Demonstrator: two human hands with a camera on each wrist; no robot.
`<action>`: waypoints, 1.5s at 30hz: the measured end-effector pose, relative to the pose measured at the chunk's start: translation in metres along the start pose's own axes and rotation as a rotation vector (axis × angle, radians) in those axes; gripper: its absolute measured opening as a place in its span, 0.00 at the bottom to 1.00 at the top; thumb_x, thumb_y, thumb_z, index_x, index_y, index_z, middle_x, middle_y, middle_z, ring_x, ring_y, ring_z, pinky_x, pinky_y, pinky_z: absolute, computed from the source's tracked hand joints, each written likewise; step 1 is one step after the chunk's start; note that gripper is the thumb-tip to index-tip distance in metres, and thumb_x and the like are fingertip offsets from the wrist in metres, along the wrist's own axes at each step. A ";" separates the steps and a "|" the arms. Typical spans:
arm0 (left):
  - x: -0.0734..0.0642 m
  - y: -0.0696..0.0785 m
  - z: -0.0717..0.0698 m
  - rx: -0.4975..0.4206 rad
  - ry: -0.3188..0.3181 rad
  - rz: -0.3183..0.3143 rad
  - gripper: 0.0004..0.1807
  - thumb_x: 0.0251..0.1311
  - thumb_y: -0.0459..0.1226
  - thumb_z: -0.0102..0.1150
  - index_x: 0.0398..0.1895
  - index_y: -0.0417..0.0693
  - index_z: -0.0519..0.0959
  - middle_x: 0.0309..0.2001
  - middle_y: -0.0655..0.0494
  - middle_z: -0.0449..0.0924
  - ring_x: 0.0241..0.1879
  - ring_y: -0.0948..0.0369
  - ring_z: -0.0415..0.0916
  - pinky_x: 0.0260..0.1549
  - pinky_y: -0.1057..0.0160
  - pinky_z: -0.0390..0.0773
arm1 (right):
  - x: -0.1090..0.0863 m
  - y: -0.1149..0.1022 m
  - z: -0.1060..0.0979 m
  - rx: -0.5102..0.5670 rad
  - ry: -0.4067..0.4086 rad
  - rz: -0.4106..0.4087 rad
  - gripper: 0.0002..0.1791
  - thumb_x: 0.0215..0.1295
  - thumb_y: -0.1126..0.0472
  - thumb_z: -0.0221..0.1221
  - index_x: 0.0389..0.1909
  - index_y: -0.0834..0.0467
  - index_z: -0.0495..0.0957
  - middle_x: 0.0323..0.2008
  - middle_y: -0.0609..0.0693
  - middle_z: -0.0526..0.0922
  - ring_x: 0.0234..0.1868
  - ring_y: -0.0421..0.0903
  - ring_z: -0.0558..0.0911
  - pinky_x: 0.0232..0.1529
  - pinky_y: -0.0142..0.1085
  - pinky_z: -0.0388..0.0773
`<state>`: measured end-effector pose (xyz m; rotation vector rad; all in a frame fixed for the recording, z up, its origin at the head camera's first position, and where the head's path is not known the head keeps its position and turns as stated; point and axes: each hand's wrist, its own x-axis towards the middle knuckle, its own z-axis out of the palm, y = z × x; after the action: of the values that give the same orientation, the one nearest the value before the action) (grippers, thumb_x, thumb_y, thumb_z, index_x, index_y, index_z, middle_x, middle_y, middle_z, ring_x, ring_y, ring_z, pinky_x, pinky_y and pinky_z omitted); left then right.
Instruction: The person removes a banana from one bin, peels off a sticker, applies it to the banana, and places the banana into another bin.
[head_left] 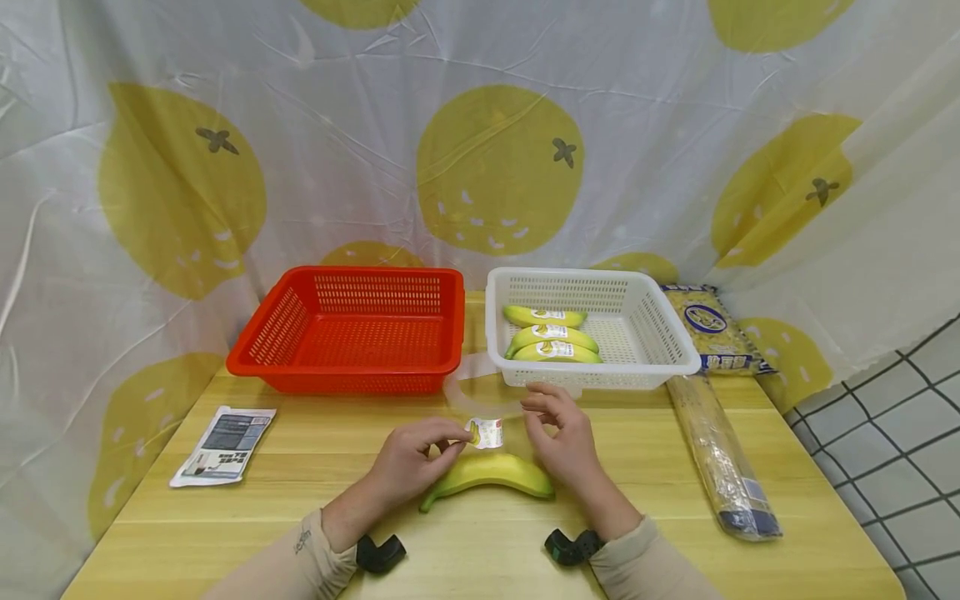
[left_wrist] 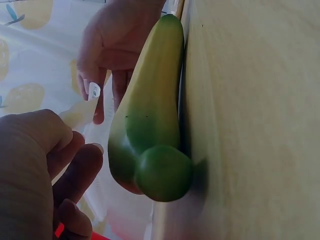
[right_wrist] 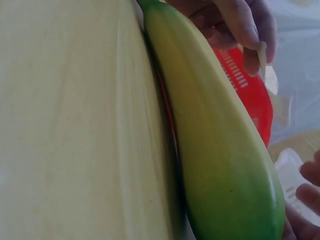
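Observation:
A yellow banana with green ends (head_left: 491,471) lies crosswise on the wooden table in front of the person. Above it, the left hand (head_left: 416,454) pinches a small white sticker with a banana picture (head_left: 490,433) between thumb and forefinger. The right hand (head_left: 562,437) hovers by the banana's right end, its fingers loosely bent and apart from the sticker. From the left wrist view, the banana's green stem (left_wrist: 164,172) faces the camera, and the sticker (left_wrist: 80,112) shows nearly edge-on. The banana (right_wrist: 215,125) fills the middle of the right wrist view.
A red basket (head_left: 345,382) stands at the back left. Beside it, a white basket (head_left: 600,377) holds three labelled bananas (head_left: 551,337). A clear strip (head_left: 480,406) lies in front of them. Packets sit at left (head_left: 225,446) and right (head_left: 708,321), with a long clear bag (head_left: 720,454).

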<state>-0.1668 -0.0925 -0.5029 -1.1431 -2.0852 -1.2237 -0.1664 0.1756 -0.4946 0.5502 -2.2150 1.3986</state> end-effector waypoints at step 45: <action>-0.003 0.003 0.003 -0.037 -0.101 -0.065 0.02 0.62 0.39 0.73 0.35 0.55 0.88 0.32 0.69 0.85 0.26 0.75 0.73 0.23 0.77 0.72 | -0.008 -0.013 0.007 0.080 -0.314 -0.142 0.11 0.54 0.72 0.73 0.31 0.54 0.85 0.32 0.44 0.85 0.38 0.44 0.82 0.47 0.37 0.77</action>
<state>-0.1625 -0.0903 -0.5050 -1.1853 -2.1983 -1.2630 -0.1537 0.1648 -0.4923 0.9954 -2.3087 1.4106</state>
